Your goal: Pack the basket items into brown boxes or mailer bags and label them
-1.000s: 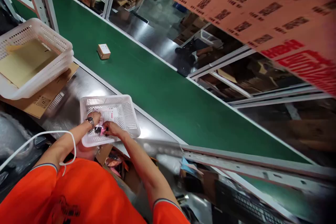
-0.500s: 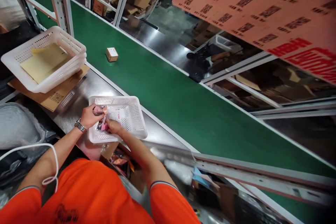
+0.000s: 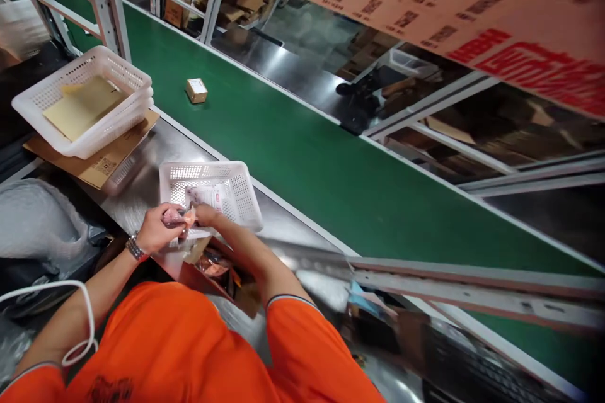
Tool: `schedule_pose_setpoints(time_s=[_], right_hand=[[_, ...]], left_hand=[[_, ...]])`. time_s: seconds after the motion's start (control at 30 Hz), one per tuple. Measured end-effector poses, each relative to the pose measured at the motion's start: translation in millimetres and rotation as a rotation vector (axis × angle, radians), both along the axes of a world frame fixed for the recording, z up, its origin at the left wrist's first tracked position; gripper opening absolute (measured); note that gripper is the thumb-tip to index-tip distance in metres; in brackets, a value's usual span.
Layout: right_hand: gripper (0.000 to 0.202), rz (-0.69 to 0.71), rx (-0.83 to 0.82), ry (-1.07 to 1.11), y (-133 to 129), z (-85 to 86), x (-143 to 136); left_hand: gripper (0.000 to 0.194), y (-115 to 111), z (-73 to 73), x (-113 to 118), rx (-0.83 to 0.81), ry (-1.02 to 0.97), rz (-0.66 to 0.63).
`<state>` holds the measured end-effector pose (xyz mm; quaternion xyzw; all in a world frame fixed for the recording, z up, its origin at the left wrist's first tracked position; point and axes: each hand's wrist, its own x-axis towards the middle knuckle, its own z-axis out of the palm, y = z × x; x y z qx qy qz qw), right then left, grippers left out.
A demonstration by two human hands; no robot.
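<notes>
My left hand (image 3: 158, 227), with a metal watch on its wrist, is closed on small pink packets in clear plastic (image 3: 172, 218) at the near left edge of a white perforated basket (image 3: 246, 196). My right hand (image 3: 205, 215) is just beside it, fingers together and partly hidden, at the orange part of the packets; what it grips is too small to name. In the basket lies a clear bag with a white and red label (image 3: 212, 196). The basket rests on a metal counter (image 3: 184, 144).
A green conveyor belt (image 3: 302, 164) carries a small carton (image 3: 196, 90). Stacked white baskets (image 3: 137, 97) holding a tan envelope (image 3: 85, 107) stand at left on flat cardboard. Below the hands is an open box (image 3: 198, 277) of wrapped items. A metal rail crosses lower right.
Both hands have drawn slightly nearer the body with the packets, from over the basket to its near edge. The labelled bag shows more fully. The camera view has shifted a little.
</notes>
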<state>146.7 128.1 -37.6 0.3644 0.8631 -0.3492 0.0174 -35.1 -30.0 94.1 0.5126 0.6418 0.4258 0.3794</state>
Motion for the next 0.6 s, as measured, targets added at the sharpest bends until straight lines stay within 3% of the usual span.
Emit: schedule_pose_setpoints(time_s=[0.1,0.2,0.27,0.33,0.43,0.53,0.6], right_hand=[[0.027,-0.092,0.053,-0.037,3,29.3,31],[0.043,-0.288,0.167,0.069,-9,67.7,89],[0.046,-0.457,0.241,0.188,-37,90.2,136],[0.046,-0.6,0.303,0.268,-81,102.9,179],[0.05,-0.63,0.329,0.255,-157,99.7,212],[0.058,-0.478,0.2,0.077,-211,84.1,207],[0.064,-0.365,0.13,-0.051,-227,78.0,194]], left_hand=[[0.029,-10,-4.1,33,0.012,0.071,-0.236],[0.022,-11,-15.1,72,0.057,0.244,-0.569],[0.018,-8,-25.9,96,0.058,0.391,-0.769],[0.016,-3,-38.2,116,0.018,0.538,-0.908],[0.024,5,-54.9,135,-0.045,0.714,-1.008],[0.053,13,-62.7,140,-0.083,0.807,-1.065],[0.071,19,-61.5,137,-0.127,0.821,-1.138]])
